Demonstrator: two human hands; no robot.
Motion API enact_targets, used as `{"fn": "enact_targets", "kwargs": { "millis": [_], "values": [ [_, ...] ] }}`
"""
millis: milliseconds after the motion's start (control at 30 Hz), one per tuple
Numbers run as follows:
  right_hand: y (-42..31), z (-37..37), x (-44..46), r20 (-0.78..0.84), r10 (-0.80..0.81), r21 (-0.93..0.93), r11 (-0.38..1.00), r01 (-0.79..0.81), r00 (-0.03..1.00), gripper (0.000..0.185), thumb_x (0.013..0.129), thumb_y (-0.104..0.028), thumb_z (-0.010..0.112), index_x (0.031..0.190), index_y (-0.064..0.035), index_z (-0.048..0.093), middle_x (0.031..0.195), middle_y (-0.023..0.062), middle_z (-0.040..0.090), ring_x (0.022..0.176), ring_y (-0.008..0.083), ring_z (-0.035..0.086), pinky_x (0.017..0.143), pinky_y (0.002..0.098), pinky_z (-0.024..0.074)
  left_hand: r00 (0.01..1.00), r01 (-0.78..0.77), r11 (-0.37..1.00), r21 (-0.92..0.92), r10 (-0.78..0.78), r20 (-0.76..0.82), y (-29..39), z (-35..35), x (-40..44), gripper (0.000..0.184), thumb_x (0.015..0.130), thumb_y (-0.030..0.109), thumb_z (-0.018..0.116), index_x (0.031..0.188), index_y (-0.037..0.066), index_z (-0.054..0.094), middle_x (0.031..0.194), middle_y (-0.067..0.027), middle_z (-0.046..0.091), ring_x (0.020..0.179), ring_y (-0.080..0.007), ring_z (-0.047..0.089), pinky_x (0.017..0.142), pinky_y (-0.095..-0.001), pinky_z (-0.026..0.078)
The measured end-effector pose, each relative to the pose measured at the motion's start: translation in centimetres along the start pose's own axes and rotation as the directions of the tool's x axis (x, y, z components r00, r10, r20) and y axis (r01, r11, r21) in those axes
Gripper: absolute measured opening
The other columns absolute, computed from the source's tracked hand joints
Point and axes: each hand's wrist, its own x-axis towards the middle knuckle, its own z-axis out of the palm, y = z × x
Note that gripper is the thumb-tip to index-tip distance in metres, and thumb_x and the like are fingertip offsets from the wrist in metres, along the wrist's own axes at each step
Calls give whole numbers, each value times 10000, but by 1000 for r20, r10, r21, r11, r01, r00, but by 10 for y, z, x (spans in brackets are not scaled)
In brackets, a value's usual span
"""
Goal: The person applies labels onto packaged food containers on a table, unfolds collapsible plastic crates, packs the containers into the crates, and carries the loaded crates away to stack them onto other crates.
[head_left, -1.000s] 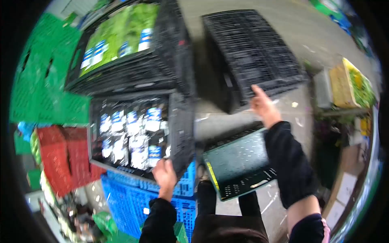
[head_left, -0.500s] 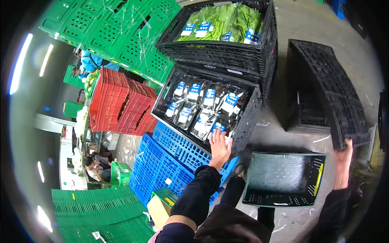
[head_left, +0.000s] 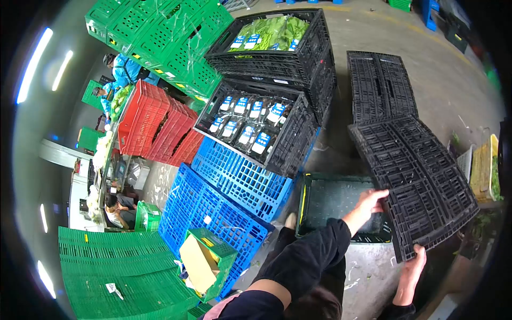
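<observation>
A flat, folded black plastic crate is tilted in front of me, its far end over another folded black crate on the floor. My left hand grips its left edge, fingers curled at the rim. With my right hand I hold its near corner. Below my left arm, a dark green crate sits on the floor, partly hidden. To the left, an open black crate holds several dark packs with blue and white labels.
A black crate of bagged leafy greens stands behind, beside stacked green crates. Red crates, blue pallets and a green crate with cardboard lie left. People in blue stand farther off.
My left hand has left the labelled packs and moved right onto the folded crate's edge. The folded crate has swung lower and flatter, with my right hand still at its near end.
</observation>
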Motion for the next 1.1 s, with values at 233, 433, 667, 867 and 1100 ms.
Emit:
{"fn": "enact_targets", "kwargs": {
  "millis": [233, 433, 667, 867, 1100],
  "values": [
    [-65, -110, -145, -190, 82, 102, 993, -64, 978, 567, 733, -314, 646, 1176, 27, 554, 1098, 101, 624, 938, 245, 607, 817, 353, 478, 990, 105, 993, -56, -99, 97, -84, 76, -159, 417, 788, 199, 726, 1134, 26, 573, 991, -86, 657, 789, -172, 662, 640, -303, 575],
    [-90, -148, -336, -296, -131, -708, 695, -125, 946, 605, 865, -464, 503, 1315, -61, 487, 1428, 188, 363, 1269, 302, 357, 1037, 505, 267, 884, 467, 875, -124, -466, 35, -234, 64, -289, 367, 763, 272, 739, 1044, 68, 621, 886, -38, 657, 715, -140, 635, 588, -286, 551],
    [-29, -272, -365, -387, -59, -806, 507, -306, 920, 598, 747, -344, 589, 1215, 20, 511, 1114, 146, 519, 976, 262, 489, 843, 403, 387, 524, 850, 467, -245, -795, 305, -386, -2, -385, 412, 770, 319, 708, 1055, 69, 547, 920, -92, 623, 737, -209, 614, 738, -367, 543],
    [84, -324, -352, -287, -105, -833, 518, -194, 952, 374, 582, -192, 654, 828, 65, 537, 763, 73, 536, 659, 206, 498, 624, 321, 415, 694, 494, 678, 544, -685, 224, -489, -98, -341, 731, 824, 566, 572, 1255, -5, 422, 1109, -190, 543, 705, -296, 612, 533, -430, 527],
    [131, -253, -372, 343, 114, -932, -86, 353, 933, 368, 462, -172, 689, 684, 15, 462, 668, 245, 543, 646, 437, 543, 607, 462, 444, 954, 249, 855, 454, -136, -268, -368, -72, -346, 1062, 746, 707, 607, 1305, -134, 276, 1230, -270, 497, 1156, -338, 509, 924, -394, 454]
  ]
}}
